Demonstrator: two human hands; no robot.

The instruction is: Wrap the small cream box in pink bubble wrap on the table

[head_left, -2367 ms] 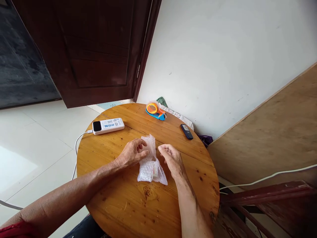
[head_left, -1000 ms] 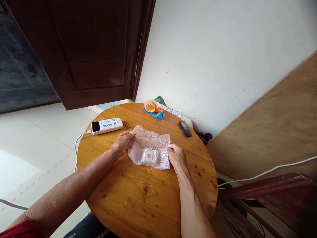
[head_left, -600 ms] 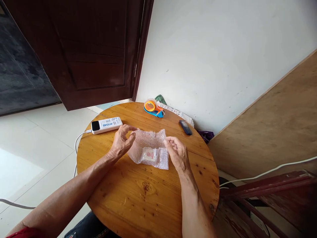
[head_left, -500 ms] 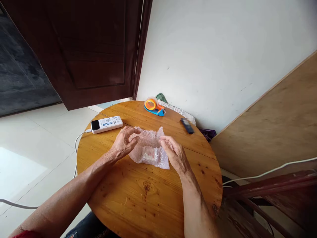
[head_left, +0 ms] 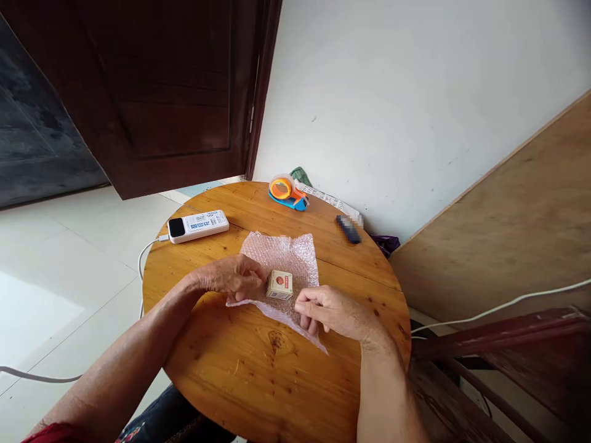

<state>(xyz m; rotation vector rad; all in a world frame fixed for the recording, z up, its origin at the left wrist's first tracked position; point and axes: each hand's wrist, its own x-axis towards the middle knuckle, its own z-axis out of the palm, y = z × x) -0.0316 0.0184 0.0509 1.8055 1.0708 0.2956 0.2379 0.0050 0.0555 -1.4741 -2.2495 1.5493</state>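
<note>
A small cream box with a red mark sits on a spread-out sheet of bubble wrap, whose near edge is wavy and partly raised. My left hand is closed with curled fingers on the wrap's left part, just left of the box. To the right of the box, my right hand has its thumb and fingers pressed together at the wrap's near right edge. The fingertips of both hands are partly hidden.
On the round wooden table, a white device with a cable lies at left. An orange and blue tape dispenser stands at the back, and a dark blurred object lies at back right. A wall rises behind.
The bubble wrap has been unfolded towards me, and the box now lies uncovered on it. My left hand has moved slightly down, my right hand down and to the right.
</note>
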